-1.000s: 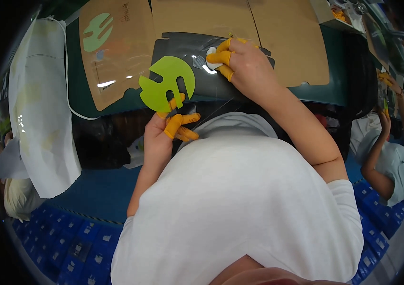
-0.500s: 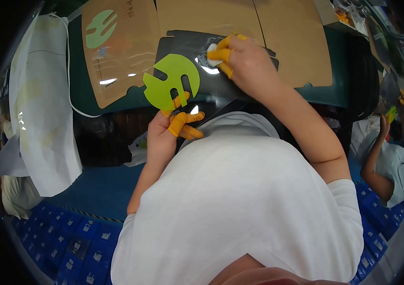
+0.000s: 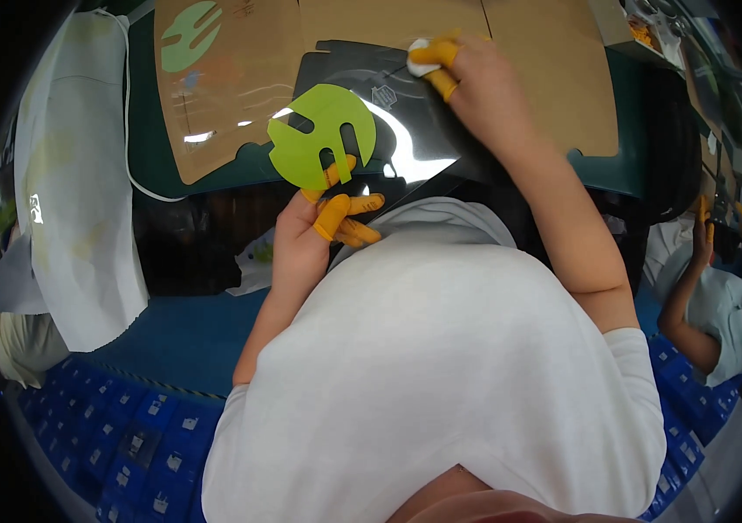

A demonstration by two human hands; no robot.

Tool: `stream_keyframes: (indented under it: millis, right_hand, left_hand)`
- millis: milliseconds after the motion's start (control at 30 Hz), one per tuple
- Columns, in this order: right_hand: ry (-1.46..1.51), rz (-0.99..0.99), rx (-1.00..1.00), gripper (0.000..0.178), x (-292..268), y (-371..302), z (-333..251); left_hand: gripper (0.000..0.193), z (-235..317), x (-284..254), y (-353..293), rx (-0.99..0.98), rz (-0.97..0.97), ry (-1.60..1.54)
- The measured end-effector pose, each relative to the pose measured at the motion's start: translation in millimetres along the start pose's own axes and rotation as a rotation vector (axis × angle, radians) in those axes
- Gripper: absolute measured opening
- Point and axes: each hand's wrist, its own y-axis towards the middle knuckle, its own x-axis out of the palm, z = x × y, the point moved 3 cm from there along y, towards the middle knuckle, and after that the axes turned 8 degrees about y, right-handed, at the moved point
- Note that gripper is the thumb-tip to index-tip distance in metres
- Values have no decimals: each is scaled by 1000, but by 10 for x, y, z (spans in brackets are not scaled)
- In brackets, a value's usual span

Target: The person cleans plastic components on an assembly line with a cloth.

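Green disc [image 3: 326, 135], with slots inside: where to find, please?

In the left hand [image 3: 306, 228], just beyond the palm. Pinched there at the near edge by fingers in yellow covers; the other fingers loosely bent, pointing toward the right.

And the right hand [image 3: 489, 94], in which state?

Pinching a white wad [image 3: 419, 59] at the covered fingertips, close to the far edge of a dark glossy sheet [image 3: 428, 118]. Touching the sheet or not: impossible to tell.

Around the hands, anything in the way?

Beyond and left of the left hand, a brown panel [image 3: 236, 96] with a pale green shape [image 3: 192, 37]. Just right of the right hand, a brown board [image 3: 563, 96]; farther right, a black padded thing [image 3: 672, 144]; beyond that board, a pale box [image 3: 613, 24] with orange pieces [image 3: 641, 33]. Well left of the left hand, a pale hanging sheet [image 3: 83, 174].

And edges, room for moving?

Near edge of the green table [image 3: 606, 177] running just beyond the left palm, but nearer than the right hand. Between the two hands, some gap, with the glossy sheet below. Close on the near side of the left hand, the white shirt [image 3: 441, 349], leaving little room there.
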Motion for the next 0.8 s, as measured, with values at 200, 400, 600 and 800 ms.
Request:
stream_keyframes:
  millis: [200, 400, 600, 800]
  right_hand:
    - [207, -178, -228, 15, 43, -158, -455]
    - [41, 28, 2, 16, -83, 74, 120]
    - [131, -260, -113, 17, 133, -73, -447]
    - [-41, -7, 115, 15, -52, 129, 251]
  left_hand:
    - [34, 22, 11, 35, -28, -1, -3]
    - [33, 62, 47, 13, -41, 51, 17]
    - [32, 70, 46, 34, -34, 13, -15]
    - [36, 62, 80, 36, -12, 58, 67]
